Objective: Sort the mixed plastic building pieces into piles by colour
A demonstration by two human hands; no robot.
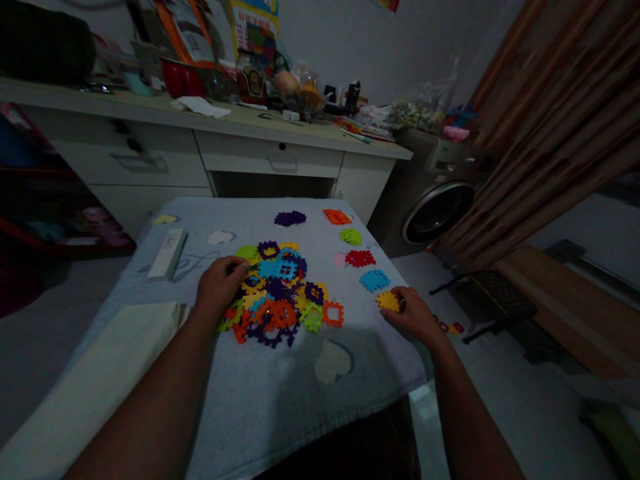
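1. Lying at the right edge of the surface (240, 400), the yellow piece (388, 301) sits just left of the right hand (416, 313), whose grip is narrow, thumb and fingers closed on it. It looks about as long as wide, with a toothed rim; no clear long axis shows.

2. Directly beyond it, slightly left, are the blue pieces (375, 280), their long axis running left to right. Farther along this column come red pieces (361, 259), lime pieces (351, 236) and orange pieces (337, 217). Purple pieces (290, 219) lie alone, far and left of these.

3. Well to the left is a jumbled pile (277, 290) of flat, glossy, seemingly plastic shapes: toothed squares, open frames, window-like grids. The left hand (220, 283) is the nearer one, its fingers curled at the pile's left edge; whether its grip holds a piece, I cannot tell.

4. Left of the pile, a slim white box (167, 255) points near to far, with smooth folded pale cloth (135, 340) nearer.

5. Soft blue-grey fabric with pale hearts covers the surface. Beyond stand a cluttered white cabinet (160, 137) and, right, a metallic washing machine (425, 180).
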